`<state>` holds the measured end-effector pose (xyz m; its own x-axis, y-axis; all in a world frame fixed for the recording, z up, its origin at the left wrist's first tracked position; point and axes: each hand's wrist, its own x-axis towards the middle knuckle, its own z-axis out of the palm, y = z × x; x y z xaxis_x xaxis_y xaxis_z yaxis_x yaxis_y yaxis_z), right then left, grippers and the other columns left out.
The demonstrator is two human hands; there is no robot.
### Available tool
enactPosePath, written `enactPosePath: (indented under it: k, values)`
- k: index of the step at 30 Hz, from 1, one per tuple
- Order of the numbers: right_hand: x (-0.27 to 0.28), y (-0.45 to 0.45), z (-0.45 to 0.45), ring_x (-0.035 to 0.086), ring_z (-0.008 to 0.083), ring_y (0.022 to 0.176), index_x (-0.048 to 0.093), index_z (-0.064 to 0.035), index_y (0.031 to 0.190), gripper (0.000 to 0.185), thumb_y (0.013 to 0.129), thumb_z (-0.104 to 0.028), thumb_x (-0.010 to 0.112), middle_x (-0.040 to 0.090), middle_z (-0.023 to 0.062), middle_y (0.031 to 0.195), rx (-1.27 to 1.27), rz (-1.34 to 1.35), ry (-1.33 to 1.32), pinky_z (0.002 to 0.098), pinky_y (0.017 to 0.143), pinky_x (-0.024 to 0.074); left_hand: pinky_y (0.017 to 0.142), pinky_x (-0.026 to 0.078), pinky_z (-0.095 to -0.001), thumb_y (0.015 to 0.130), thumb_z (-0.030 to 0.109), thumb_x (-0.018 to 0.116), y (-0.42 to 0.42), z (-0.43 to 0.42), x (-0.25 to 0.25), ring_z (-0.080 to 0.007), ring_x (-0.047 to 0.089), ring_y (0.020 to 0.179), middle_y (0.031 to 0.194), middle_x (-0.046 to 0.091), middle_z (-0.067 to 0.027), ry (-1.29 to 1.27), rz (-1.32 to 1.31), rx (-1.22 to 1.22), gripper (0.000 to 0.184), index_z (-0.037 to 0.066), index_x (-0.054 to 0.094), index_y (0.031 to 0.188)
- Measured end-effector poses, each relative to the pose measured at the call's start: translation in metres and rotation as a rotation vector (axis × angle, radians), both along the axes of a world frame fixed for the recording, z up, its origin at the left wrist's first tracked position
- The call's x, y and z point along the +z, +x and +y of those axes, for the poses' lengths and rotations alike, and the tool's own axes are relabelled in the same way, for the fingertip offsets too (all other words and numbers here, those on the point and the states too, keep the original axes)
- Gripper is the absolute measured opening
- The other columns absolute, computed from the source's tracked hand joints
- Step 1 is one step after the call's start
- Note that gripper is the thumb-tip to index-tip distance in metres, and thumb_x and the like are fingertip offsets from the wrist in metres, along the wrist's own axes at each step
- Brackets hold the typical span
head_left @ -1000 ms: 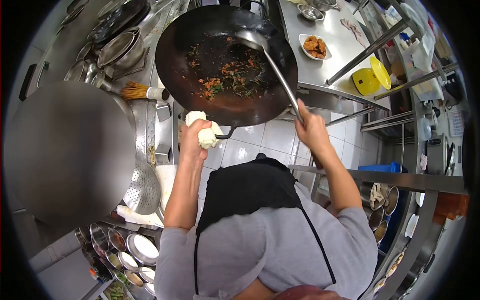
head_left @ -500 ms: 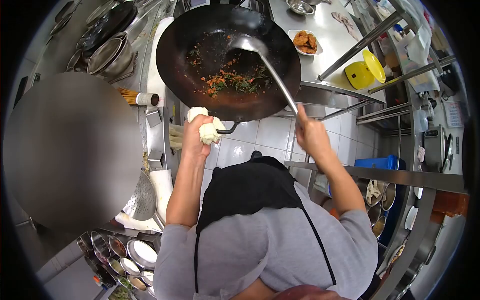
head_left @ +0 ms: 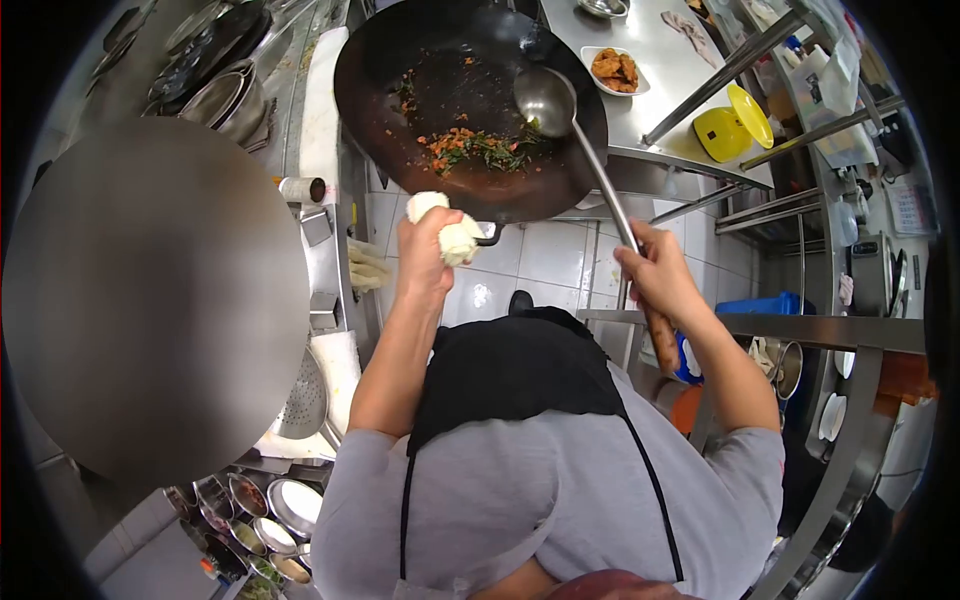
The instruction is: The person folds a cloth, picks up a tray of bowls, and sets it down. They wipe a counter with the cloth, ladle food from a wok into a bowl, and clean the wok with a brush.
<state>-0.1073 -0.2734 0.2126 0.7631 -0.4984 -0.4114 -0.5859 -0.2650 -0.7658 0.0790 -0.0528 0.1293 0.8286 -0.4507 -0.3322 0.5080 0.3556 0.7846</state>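
A large black wok (head_left: 450,90) is at the top middle, tilted toward me. Its near handle is wrapped by a pale folded cloth (head_left: 459,241), and my left hand (head_left: 428,245) grips both. Chopped red and green bits (head_left: 485,152) lie in the lower part of the wok. With my right hand (head_left: 657,268) I hold a long-handled ladle (head_left: 548,103) by its shaft, the wooden handle end pointing back toward me. The ladle's bowl rests at or just above the wok's right inner side; contact cannot be made out.
Right of the wok, a steel table (head_left: 640,120) carries a white dish of browned fried pieces (head_left: 615,70) and a yellow scale (head_left: 728,132). A perforated strainer (head_left: 303,400) lies at left. Several ingredient bowls (head_left: 268,535) stand at lower left. A large grey blur hides the left side.
The ladle has been drawn back toward me and to the right, its bowl now over the wok's right side. The wok and my left hand appear shifted slightly right and up in view.
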Motion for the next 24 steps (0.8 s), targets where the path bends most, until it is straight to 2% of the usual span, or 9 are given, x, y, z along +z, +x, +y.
enactPosePath:
  k: [3, 5, 9, 12, 14, 16, 20, 21, 24]
  values:
    - [0.011, 0.004, 0.05, 0.054, 0.0097, 0.042, 0.058, -0.0017, 0.096, 0.011, 0.092, -0.011, 0.061, 0.057, 0.0009, 0.063, -0.131, 0.01, 0.494, 0.0252, 0.035, 0.0436, 0.039, 0.047, -0.032, 0.074, 0.002, 0.063, -0.003, -0.011, -0.008, -0.0181, 0.06, 0.053, 0.07, 0.059, -0.0069, 0.029, -0.028, 0.053, 0.014, 0.003, 0.056, 0.086]
    - [0.017, 0.013, 0.074, 0.053, 0.0086, 0.041, 0.059, -0.0001, 0.102, 0.013, 0.094, -0.01, 0.059, 0.056, 0.0021, 0.062, -0.16, -0.061, 0.735, 0.024, 0.034, 0.0435, 0.045, 0.047, -0.0318, 0.073, 0.001, 0.063, -0.006, -0.008, -0.003, -0.0159, 0.059, 0.057, 0.072, 0.058, -0.0054, 0.052, -0.02, 0.038, 0.013, 0.003, 0.056, 0.084]
    - [0.023, 0.018, 0.088, 0.053, 0.0077, 0.041, 0.058, 0.0022, 0.119, 0.027, 0.095, -0.011, 0.06, 0.056, 0.0027, 0.062, -0.14, -0.172, 1.108, 0.0217, 0.033, 0.0425, 0.047, 0.048, -0.0312, 0.074, 0.001, 0.062, -0.007, 0.007, -0.013, -0.0162, 0.06, 0.058, 0.071, 0.058, -0.006, 0.054, -0.015, 0.081, 0.014, 0.003, 0.056, 0.086]
    - [0.012, 0.014, 0.077, 0.052, 0.0074, 0.04, 0.055, 0.0019, 0.128, 0.036, 0.095, -0.011, 0.06, 0.057, 0.0027, 0.063, -0.095, -0.218, 1.141, 0.0207, 0.033, 0.0422, 0.044, 0.048, -0.0319, 0.074, 0.001, 0.062, -0.001, 0.035, -0.013, -0.0169, 0.061, 0.056, 0.071, 0.059, -0.0068, 0.033, 0.002, 0.066, 0.013, 0.003, 0.055, 0.086]
    - [0.005, 0.017, 0.101, 0.051, 0.0073, 0.038, 0.055, 0.0018, 0.129, 0.036, 0.095, -0.01, 0.06, 0.056, 0.0027, 0.062, -0.097, -0.113, 0.969, 0.0201, 0.031, 0.0402, 0.037, 0.046, -0.0331, 0.076, 0.003, 0.062, -0.004, 0.054, 0.0, -0.0184, 0.061, 0.053, 0.071, 0.06, -0.0082, 0.042, 0.062, 0.025, 0.013, 0.004, 0.054, 0.087]
    - [-0.001, 0.015, 0.096, 0.051, 0.0071, 0.038, 0.054, 0.0024, 0.129, 0.037, 0.095, -0.01, 0.058, 0.055, 0.0029, 0.062, -0.1, -0.144, 1.133, 0.0202, 0.031, 0.0404, 0.034, 0.046, -0.0335, 0.076, 0.004, 0.062, 0.003, 0.066, 0.0, -0.0194, 0.061, 0.052, 0.071, 0.06, -0.0089, 0.021, 0.098, 0.005, 0.014, 0.005, 0.054, 0.088]
    - [-0.003, 0.012, 0.079, 0.05, 0.0069, 0.039, 0.052, 0.0051, 0.13, 0.038, 0.096, -0.009, 0.056, 0.054, 0.0034, 0.062, -0.089, -0.162, 1.145, 0.0199, 0.031, 0.041, 0.036, 0.047, -0.0349, 0.077, 0.009, 0.065, 0.007, 0.082, 0.001, -0.0197, 0.062, 0.053, 0.071, 0.061, -0.0084, -0.005, 0.19, -0.019, 0.017, 0.006, 0.055, 0.09]
    - [-0.002, 0.012, 0.074, 0.05, 0.0069, 0.039, 0.052, 0.0058, 0.13, 0.038, 0.096, -0.009, 0.056, 0.054, 0.0037, 0.062, -0.108, -0.175, 1.156, 0.0197, 0.031, 0.041, 0.036, 0.046, -0.0327, 0.081, 0.015, 0.065, 0.008, 0.082, -0.005, -0.0213, 0.062, 0.053, 0.071, 0.063, -0.0095, -0.02, 0.165, -0.034, 0.014, 0.005, 0.058, 0.087]
    - [0.01, 0.007, 0.041, 0.05, 0.0063, 0.038, 0.052, 0.0068, 0.13, 0.039, 0.095, -0.01, 0.058, 0.055, 0.003, 0.063, -0.132, -0.275, 1.098, 0.0183, 0.032, 0.0409, 0.035, 0.048, -0.0308, 0.084, 0.017, 0.062, 0.014, 0.073, -0.004, -0.0212, 0.064, 0.052, 0.071, 0.065, -0.0088, -0.048, 0.289, -0.055, 0.012, 0.007, 0.058, 0.087]
